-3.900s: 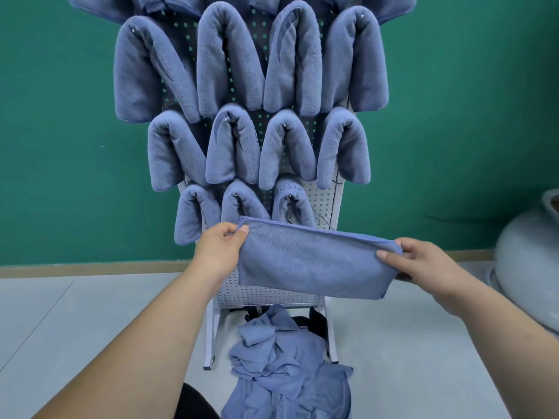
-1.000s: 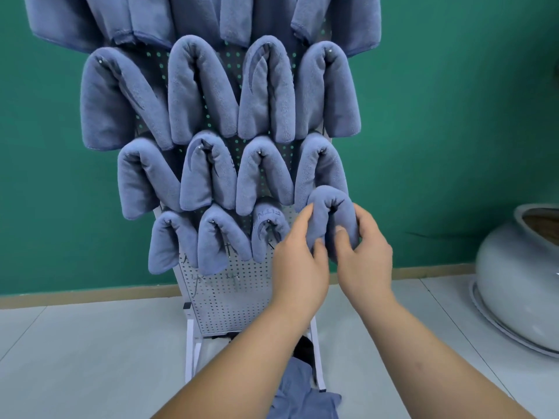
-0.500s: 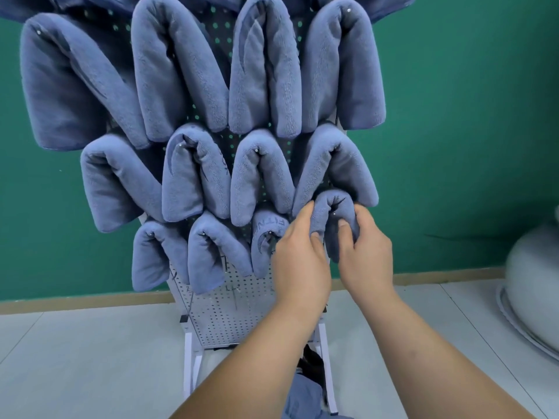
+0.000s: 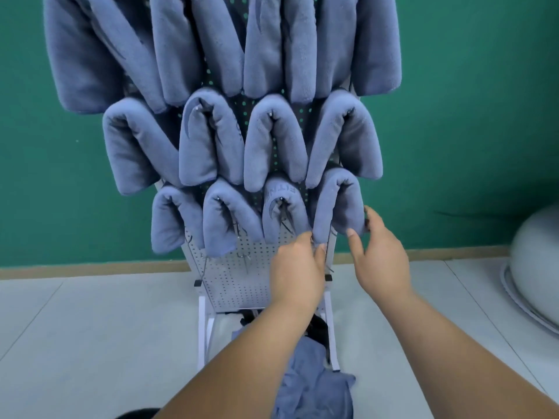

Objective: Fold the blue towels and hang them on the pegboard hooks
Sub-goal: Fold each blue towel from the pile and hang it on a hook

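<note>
- Head view: a white pegboard [image 4: 239, 282] full of little holes stands on thin white legs on the pale floor [image 4: 90, 328], in front of a green wall [image 4: 469, 116]
- Lots of folded blue towels [image 4: 272, 140] hang on it in rows
- Each one is bent over a hook like an upside-down U, and they all look soft and fluffy
- The bottom row has four towels, and the end towel [image 4: 338, 201] is the last one on the right
- It hangs just beside a towel with pale letters [image 4: 279, 192] on it
- The end towel is thick and puffy and the same grey-blue as the rest
- It has a round bend at the top and two legs hanging down, and its top sits just under the row above
- The left hand [image 4: 298, 267] is at the bottom of the end towel's left leg, and its fingers [image 4: 305, 237] and thumb pinch the tip
- The right hand [image 4: 382, 258] is at the right leg, with the thumb [image 4: 352, 234] on the front and the other fingers curled round the outer side
- The two hands are near each other but apart
- Under the bottom row the pegboard is bare, with a few thin metal hooks [image 4: 245, 261] sticking out
- A pile of loose towels [image 4: 314, 385], blue and all crumpled, lies on the floor at the foot of the pegboard, between the two arms
- A big pale round pot [image 4: 535, 261] sits on the floor at the right edge
</note>
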Available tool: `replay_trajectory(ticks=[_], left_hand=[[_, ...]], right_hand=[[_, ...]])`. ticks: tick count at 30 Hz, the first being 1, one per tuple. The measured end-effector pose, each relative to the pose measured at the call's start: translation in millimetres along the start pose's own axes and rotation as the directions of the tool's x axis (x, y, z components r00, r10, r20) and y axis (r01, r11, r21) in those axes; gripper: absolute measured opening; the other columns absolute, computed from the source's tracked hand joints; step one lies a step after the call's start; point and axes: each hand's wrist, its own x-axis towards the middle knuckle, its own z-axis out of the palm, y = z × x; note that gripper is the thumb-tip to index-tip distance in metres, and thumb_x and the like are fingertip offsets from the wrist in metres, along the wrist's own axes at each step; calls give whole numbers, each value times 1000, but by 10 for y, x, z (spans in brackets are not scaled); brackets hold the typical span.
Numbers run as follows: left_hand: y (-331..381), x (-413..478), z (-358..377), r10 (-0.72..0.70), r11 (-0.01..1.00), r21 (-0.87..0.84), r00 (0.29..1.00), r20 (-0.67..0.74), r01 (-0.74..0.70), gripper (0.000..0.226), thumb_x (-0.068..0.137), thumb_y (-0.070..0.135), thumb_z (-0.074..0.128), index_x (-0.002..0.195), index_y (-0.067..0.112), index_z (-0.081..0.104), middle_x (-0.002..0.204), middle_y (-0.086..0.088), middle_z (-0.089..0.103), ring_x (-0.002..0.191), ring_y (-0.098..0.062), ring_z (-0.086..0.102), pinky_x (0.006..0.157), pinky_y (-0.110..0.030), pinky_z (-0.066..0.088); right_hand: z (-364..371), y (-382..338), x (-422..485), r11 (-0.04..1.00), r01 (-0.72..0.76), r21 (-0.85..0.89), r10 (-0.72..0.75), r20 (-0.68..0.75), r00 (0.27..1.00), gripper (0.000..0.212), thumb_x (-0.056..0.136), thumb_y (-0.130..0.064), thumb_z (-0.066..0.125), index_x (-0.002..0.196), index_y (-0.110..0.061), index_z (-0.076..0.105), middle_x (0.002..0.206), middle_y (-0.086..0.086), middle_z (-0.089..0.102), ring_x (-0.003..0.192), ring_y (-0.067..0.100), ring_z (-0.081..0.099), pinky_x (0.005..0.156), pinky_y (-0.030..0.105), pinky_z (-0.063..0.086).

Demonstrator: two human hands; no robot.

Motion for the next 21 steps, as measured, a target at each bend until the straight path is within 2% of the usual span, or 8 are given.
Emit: replay_trajectory(ticks=[2, 5, 9, 12, 14, 17, 19, 21], left_hand=[[-171, -139, -25, -31, 993, 117, 996, 85, 21, 27, 103, 41, 56, 119, 22, 67, 94, 2, 75, 87, -25, 70, 75, -44, 59], [-492, -330, -128, -83, 975, 222, 947, 310, 12, 40, 102, 34, 60, 140, 23, 61, 111, -1, 74, 102, -27, 68, 85, -43, 59], [-939, -646, -244, -162, 960, 278, 743, 649, -34, 58, 99, 35, 69, 153, 32, 49, 139, 0, 63, 123, -24, 61, 100, -36, 52], [-1282, -1054, -183, -252, 950, 310, 645, 721, 25, 61, 94, 38, 74, 151, 34, 51, 141, -1, 61, 126, -24, 59, 105, -36, 49], [-1501, -1389, -100, -315, 941, 328, 575, 755, 85, 60, 95, 38, 73, 151, 33, 51, 139, -2, 62, 125, -25, 60, 105, -36, 49], [-1764, -1890, 46, -356, 931, 350, 447, 821, 100, 64, 97, 40, 71, 155, 33, 46, 153, -2, 53, 134, -25, 54, 111, -40, 46], [-1888, -2189, 127, -364, 928, 366, 400, 841, 74, 64, 97, 40, 72, 156, 30, 47, 155, -1, 51, 140, -24, 50, 114, -37, 41], [-2003, -2450, 192, -386, 919, 389, 367, 847, 67, 61, 96, 36, 73, 153, 27, 51, 148, 0, 57, 136, -24, 53, 109, -32, 43]], right_hand=[[11, 116, -117, 994, -44, -96, 51, 74, 996, 67, 104, -45, 55, 161, -22, 29, 146, 6, 59, 129, 33, 56, 95, 48, 52], [-22, 327, -257, 954, -44, -297, 131, 279, 951, 74, 105, -43, 56, 164, -15, 22, 156, 13, 48, 136, 37, 51, 101, 50, 49], [-72, 588, -476, 850, 120, -512, 244, 586, 773, 76, 103, -49, 59, 164, -19, 26, 155, 15, 49, 138, 37, 50, 107, 45, 47], [15, 690, -772, 832, 203, -516, 290, 716, 635, 74, 102, -50, 61, 164, -27, 28, 156, 9, 49, 140, 31, 48, 110, 40, 45], [157, 768, -1042, 854, 207, -478, 274, 749, 603, 70, 102, -48, 60, 162, -29, 32, 154, 8, 51, 141, 29, 47, 110, 38, 43], [434, 907, -1524, 891, 187, -413, 259, 803, 536, 66, 102, -44, 60, 162, -30, 34, 153, 9, 51, 139, 29, 49, 110, 36, 43], [615, 1016, -1839, 897, 199, -395, 279, 854, 439, 67, 102, -40, 61, 162, -30, 33, 154, 9, 48, 137, 30, 51, 110, 37, 44], [761, 1132, -2115, 898, 192, -395, 311, 881, 358, 65, 102, -39, 61, 161, -30, 35, 153, 10, 48, 133, 31, 54, 108, 39, 47]])
